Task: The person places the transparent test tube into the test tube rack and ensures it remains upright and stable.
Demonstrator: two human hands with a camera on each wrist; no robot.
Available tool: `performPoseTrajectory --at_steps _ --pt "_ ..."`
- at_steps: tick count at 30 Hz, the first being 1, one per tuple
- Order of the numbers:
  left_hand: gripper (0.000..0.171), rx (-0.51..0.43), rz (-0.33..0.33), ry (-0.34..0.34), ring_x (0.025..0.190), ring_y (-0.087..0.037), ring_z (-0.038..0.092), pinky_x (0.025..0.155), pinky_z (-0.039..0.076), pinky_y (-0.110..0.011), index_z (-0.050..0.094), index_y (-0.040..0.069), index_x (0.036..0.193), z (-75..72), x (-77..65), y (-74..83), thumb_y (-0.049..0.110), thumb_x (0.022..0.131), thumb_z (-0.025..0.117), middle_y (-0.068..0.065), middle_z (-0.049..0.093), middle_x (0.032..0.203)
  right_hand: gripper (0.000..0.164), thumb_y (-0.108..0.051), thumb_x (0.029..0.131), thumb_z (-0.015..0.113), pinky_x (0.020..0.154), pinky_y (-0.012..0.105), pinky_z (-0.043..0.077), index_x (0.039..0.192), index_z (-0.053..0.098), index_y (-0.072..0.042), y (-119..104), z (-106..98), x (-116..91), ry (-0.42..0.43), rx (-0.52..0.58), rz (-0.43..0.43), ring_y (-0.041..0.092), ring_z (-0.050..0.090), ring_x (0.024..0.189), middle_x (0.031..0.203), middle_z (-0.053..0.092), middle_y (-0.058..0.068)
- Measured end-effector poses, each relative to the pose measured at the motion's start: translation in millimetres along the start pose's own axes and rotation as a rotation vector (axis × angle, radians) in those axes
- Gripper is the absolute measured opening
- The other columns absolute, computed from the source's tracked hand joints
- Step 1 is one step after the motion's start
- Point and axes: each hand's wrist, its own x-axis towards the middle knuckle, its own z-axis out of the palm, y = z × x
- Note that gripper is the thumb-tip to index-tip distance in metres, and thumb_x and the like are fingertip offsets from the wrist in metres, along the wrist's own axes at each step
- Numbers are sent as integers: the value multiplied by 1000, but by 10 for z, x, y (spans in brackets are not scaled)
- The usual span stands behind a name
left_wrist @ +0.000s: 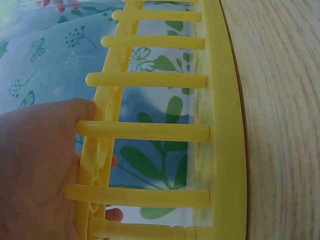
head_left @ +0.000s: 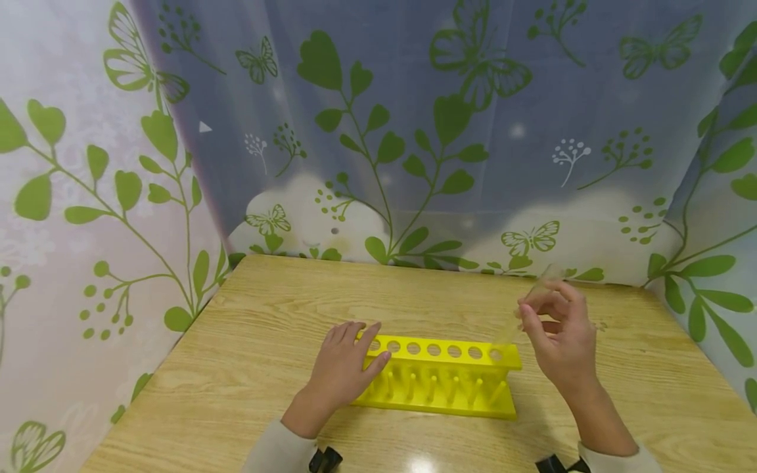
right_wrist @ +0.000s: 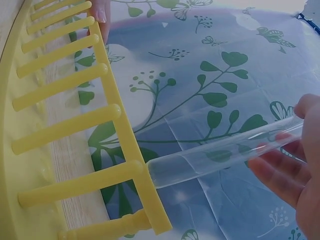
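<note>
While my left hand grips the rack, my right hand pinches a tube, unseated at the rightmost hole.

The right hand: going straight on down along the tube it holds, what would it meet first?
The clear tube would likely meet the yellow rack first, at its right end, though exact depth is unclear.

The left grip clasps; the right grip pinches.
</note>
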Motion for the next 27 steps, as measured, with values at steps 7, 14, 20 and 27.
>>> performPoseTrajectory --at_steps 7,14,20,27 --pt "56 -13 -4 3 131 -36 42 111 28 -55 45 14 145 1 -3 1 48 100 47 -16 49 138 41 -3 92 63 58 10 51 126 45 11 -8 -10 4 -24 -48 -18 -8 60 74 86 63 7" --pt "57 -12 -4 5 131 -36 42 111 27 -55 45 14 145 -5 -8 8 48 100 47 -16 49 138 48 14 83 65 57 9 50 126 44 10 12 -1 -9 -24 -70 -1 -8 60 73 89 63 -2" --pt "57 -14 3 12 130 -36 42 111 28 -54 46 12 144 -11 -4 10 47 100 48 -17 50 137 49 15 83 65 56 9 49 127 44 8 11 12 -4 -41 -77 7 -8 59 71 88 62 -4" --pt "57 -8 1 12 130 -36 42 111 28 -54 46 13 144 5 -3 2 47 100 48 -16 50 137 53 17 82 63 54 10 50 130 43 7 -32 8 8 -71 -78 43 -8 58 71 88 59 -9"
